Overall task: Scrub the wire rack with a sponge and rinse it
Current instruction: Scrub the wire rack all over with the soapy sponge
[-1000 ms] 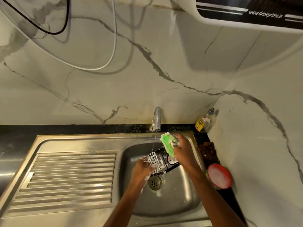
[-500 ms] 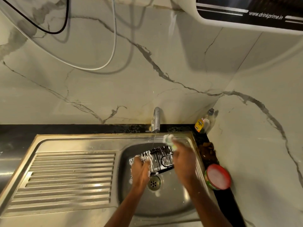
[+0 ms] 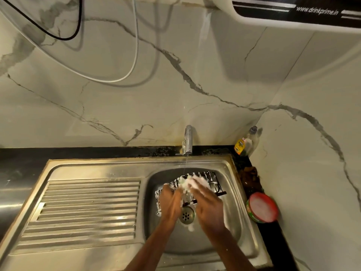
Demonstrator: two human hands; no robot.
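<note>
Meanwhile, left hand (image 3: 170, 200) grips the wire rack (image 3: 212, 183); right hand (image 3: 208, 202) presses the sudsy sponge (image 3: 192, 182) on it.

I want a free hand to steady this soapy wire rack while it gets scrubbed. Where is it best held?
Probably the left end of the wire rack, from the left, where the left hand already grips it. The rack lies tilted across the sink; its middle is under the right hand and sponge.

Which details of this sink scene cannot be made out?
Head view only:
- Sponge: blurred by motion, smothered in foam.
- Wire rack: middle hidden by both hands.
- Right hand: fingers blurred.
- Bottle label: too small.
- Appliance: cut off by the top edge.
</note>
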